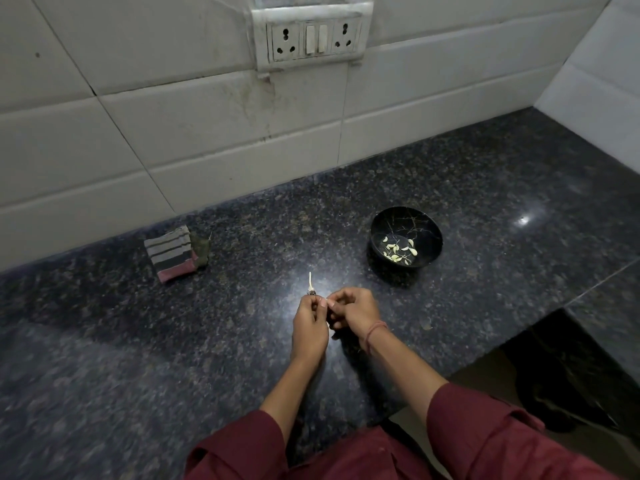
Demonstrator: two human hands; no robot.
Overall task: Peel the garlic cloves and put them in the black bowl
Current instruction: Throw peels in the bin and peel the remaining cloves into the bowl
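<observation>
The garlic piece [310,281] is staying mostly hidden inside the fingers; only a thin pale stalk is sticking up above them, and whether skin is remaining on it I cannot tell. The left hand [309,325] is curling its fingers around the lower end of this piece, above the dark speckled counter [104,341]. The right hand [354,310] is meeting it from the side, its fingertips pinching at the same spot beside the left thumb. A reddish thread band [375,332] is circling the right wrist, and both maroon sleeves [485,431] are being cut off by the lower edge. The black bowl [427,226] is standing beyond the right hand, well apart from it, with several peeled cloves [398,250] lying at its bottom. A folded striped cloth [172,252] is lying to the left near the tiled wall [173,133], where a socket panel [313,36] is sitting. A small scrap [426,326] is lying on the counter right of the hands; it is too small to identify.
</observation>
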